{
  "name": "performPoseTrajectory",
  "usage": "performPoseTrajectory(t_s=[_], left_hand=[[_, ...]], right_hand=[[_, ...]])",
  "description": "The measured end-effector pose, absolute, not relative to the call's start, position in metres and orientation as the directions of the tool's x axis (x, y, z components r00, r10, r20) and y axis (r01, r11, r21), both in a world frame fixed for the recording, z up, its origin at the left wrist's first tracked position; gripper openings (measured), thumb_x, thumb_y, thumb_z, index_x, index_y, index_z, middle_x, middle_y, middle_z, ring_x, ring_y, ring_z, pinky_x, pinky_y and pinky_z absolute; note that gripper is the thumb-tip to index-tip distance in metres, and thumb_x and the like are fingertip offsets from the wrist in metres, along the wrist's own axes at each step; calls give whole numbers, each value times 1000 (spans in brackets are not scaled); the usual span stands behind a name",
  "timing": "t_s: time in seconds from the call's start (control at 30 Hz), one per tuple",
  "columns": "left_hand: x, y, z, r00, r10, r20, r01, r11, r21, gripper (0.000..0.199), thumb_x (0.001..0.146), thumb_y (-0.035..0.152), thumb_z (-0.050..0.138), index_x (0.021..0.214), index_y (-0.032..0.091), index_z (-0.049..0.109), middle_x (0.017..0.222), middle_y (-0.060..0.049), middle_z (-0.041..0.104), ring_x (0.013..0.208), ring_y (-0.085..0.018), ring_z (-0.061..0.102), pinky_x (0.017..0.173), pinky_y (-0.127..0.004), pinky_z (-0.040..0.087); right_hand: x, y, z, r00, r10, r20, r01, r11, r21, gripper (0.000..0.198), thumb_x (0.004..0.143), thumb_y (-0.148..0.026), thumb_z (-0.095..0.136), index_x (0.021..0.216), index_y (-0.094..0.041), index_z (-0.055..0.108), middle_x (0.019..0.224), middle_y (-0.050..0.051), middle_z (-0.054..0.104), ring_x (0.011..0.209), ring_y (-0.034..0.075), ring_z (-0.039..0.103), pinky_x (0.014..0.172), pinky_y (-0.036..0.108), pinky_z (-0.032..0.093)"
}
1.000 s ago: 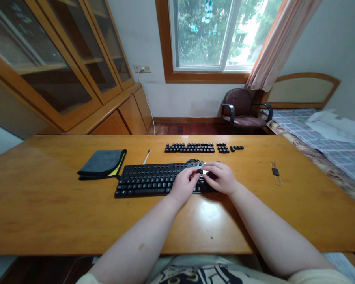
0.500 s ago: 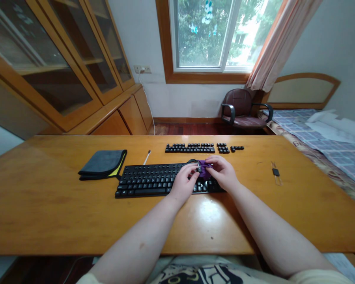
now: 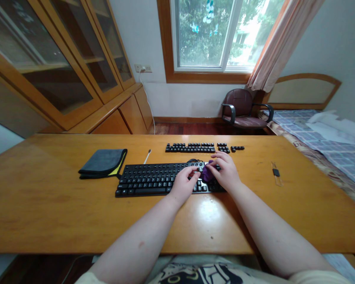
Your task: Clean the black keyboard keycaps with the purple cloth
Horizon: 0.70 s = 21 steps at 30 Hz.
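Note:
A black keyboard (image 3: 150,184) lies in front of me on the wooden desk. Over its right part, my left hand (image 3: 185,182) pinches a small dark keycap (image 3: 200,169) at its fingertips. My right hand (image 3: 226,170) grips a crumpled purple cloth (image 3: 207,174) between thumb and fingers, close beside the keycap. Both hands partly cover the keyboard's right side. Behind it, loose black keycaps (image 3: 192,148) are laid out in rows and small groups.
A folded grey cloth with yellow lining (image 3: 102,162) lies left of the keyboard. A thin white brush (image 3: 147,156) rests behind it. Toward the right of the desk (image 3: 307,213) lies a wire keycap puller with a black middle (image 3: 276,172). A chair (image 3: 241,108) stands beyond.
My right hand has drawn the purple cloth slightly right, away from the left fingertips. The left hand stays almost in place with the keycap.

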<state>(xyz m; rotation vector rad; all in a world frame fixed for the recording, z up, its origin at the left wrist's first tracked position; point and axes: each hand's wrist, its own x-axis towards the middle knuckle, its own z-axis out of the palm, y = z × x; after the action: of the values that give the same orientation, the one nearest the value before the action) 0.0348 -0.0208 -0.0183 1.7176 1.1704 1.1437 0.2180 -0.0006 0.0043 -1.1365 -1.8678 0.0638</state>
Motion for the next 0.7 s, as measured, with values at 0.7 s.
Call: performPoseTrajectory(t_s=[0.7], left_hand=[[35,-20,-21,244,944,221,246,-280,928,30,88,29,44,111,17,59,104,-8,64,78,-16,63,77,-31,52]], right_hand=[[205,-7,-3,-214,955,205,1,210,-978,16,76,-35,62,84,-21,58,71,-1,60,59,11,55,55,25,46]])
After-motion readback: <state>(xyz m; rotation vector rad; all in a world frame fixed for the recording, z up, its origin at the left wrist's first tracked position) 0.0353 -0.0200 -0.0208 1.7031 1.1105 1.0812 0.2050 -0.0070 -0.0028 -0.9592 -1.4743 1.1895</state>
